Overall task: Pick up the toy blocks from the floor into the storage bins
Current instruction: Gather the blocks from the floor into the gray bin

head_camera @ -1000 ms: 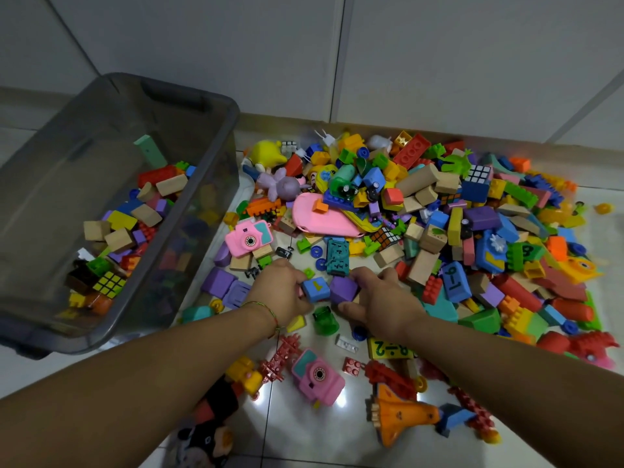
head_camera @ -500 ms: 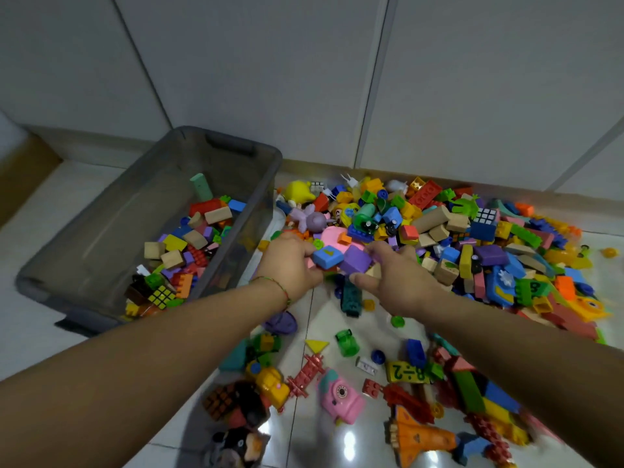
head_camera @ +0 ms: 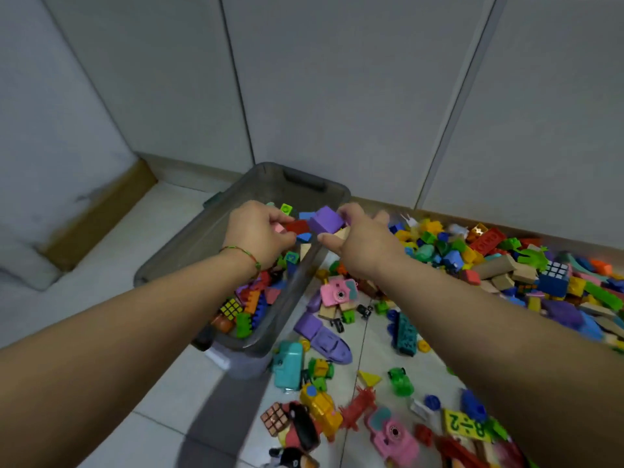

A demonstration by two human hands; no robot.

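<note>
The left hand (head_camera: pixel 260 234) and the right hand (head_camera: pixel 363 243) curl in toward each other and squeeze a handful of toy blocks (head_camera: pixel 314 228) between them. A purple block (head_camera: pixel 326 219) sits on top, a red block (head_camera: pixel 297 227) and a small blue block (head_camera: pixel 304 237) lie under it, and a pale wooden piece (head_camera: pixel 341 233) rests against the right palm. The load hangs above the open storage bin (head_camera: pixel 202 238). The left hand is over its inside and the right seems to be about over its near long wall. This smoky translucent tub holds a shallow layer of bricks and a small puzzle cube (head_camera: pixel 231 307). Just beside it on the tiled floor (head_camera: pixel 111 251) lie a pink toy camera (head_camera: pixel 337 291) and a purple toy boat (head_camera: pixel 324 339), and the big pile of blocks (head_camera: pixel 506 265) spreads along the wall to the right. This looks like the end of a carry — the drop comes next. It calls for sliding both hands a little further over the bin, then parting them together, or a piece may fall outside the wall. Most of the floor is not yet cleared.
</note>
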